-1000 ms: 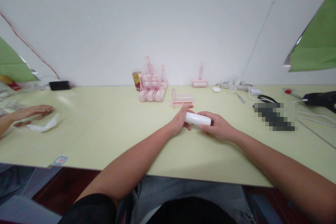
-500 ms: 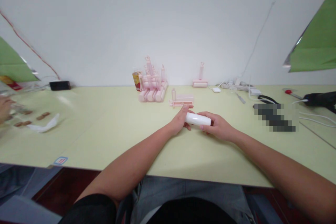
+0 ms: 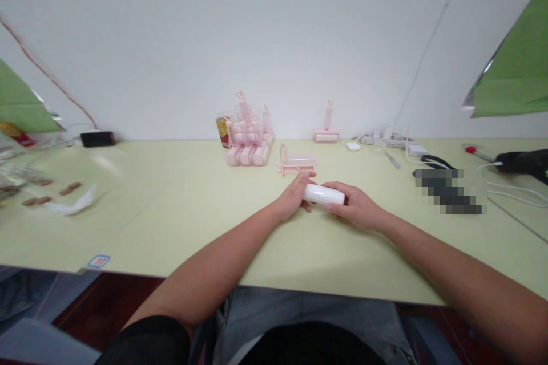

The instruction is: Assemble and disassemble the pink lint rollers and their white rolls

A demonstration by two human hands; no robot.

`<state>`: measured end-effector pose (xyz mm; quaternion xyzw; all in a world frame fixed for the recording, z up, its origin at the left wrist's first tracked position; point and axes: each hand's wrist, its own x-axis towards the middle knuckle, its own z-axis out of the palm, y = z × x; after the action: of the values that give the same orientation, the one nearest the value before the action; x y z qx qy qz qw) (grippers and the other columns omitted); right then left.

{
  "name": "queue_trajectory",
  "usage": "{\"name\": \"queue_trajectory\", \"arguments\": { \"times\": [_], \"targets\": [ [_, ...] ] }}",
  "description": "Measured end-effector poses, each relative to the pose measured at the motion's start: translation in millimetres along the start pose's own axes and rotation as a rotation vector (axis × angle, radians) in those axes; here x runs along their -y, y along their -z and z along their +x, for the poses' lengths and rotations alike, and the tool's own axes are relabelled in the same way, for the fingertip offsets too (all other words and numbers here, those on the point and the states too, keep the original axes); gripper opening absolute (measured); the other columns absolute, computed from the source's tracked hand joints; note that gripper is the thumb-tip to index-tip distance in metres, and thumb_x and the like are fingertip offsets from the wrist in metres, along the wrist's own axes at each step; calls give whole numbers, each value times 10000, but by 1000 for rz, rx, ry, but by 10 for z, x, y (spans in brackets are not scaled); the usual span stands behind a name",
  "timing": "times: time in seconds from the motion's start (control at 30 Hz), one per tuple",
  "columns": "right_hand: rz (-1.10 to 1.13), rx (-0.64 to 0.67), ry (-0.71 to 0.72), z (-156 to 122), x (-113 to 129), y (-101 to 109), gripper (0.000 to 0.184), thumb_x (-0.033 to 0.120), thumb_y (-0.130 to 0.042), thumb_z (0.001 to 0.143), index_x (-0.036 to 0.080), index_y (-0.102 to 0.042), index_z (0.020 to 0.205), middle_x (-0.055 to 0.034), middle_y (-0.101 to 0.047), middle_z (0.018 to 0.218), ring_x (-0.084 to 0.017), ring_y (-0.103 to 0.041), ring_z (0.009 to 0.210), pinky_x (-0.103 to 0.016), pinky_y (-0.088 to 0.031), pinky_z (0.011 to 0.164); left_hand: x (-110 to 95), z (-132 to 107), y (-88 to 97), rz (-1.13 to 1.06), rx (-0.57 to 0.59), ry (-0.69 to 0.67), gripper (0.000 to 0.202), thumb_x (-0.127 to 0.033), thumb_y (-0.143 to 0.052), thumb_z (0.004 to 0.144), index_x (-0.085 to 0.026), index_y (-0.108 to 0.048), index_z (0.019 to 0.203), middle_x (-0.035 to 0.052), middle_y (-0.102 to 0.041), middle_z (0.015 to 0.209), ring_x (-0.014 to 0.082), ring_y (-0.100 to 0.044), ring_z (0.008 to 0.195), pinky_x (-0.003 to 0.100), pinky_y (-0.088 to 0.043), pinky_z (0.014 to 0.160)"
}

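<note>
Between my two hands is a white sticky-paper roll (image 3: 324, 194), lying nearly level just above the table. My left hand (image 3: 295, 195) is closed around its left end, and my right hand (image 3: 351, 203) grips the right end with thumb and fingers. Just beyond my left hand lies a pink lint roller holder (image 3: 298, 169), its handle piece (image 3: 283, 154) beside a clear pink cover (image 3: 302, 160). Farther back, several pink lint rollers (image 3: 247, 137) are piled up. Another pink lint roller (image 3: 327, 132) stands against the wall with its handle upward.
A drink bottle with a yellow and red label (image 3: 223, 130) stands behind the pile. At the right are white cables and adapters (image 3: 415, 150), a utensil-like grey strip (image 3: 393, 160) and a black tool (image 3: 524, 163). Peanuts (image 3: 71, 189) and a white wrapper (image 3: 75, 203) lie left.
A co-worker's hand at the far left has gone out of view. My hands and the white roll have hardly moved.
</note>
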<state>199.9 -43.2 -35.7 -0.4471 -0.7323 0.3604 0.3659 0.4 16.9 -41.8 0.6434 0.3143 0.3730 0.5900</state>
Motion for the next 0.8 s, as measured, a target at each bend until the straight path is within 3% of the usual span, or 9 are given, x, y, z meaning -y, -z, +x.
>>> {"name": "queue_trajectory", "arguments": {
  "times": [0.8],
  "targets": [
    [2,4,-5,4,-29,6,514,357,-651,786,193,-548,1263,-39,-628,939,-132,-518,645,-253,-413,580,12,3,4,19,3,14,570,-656,-333,888,-228,-462,1243,71,-550,1017,129,-577,675,197,-485,434]
  ]
}}
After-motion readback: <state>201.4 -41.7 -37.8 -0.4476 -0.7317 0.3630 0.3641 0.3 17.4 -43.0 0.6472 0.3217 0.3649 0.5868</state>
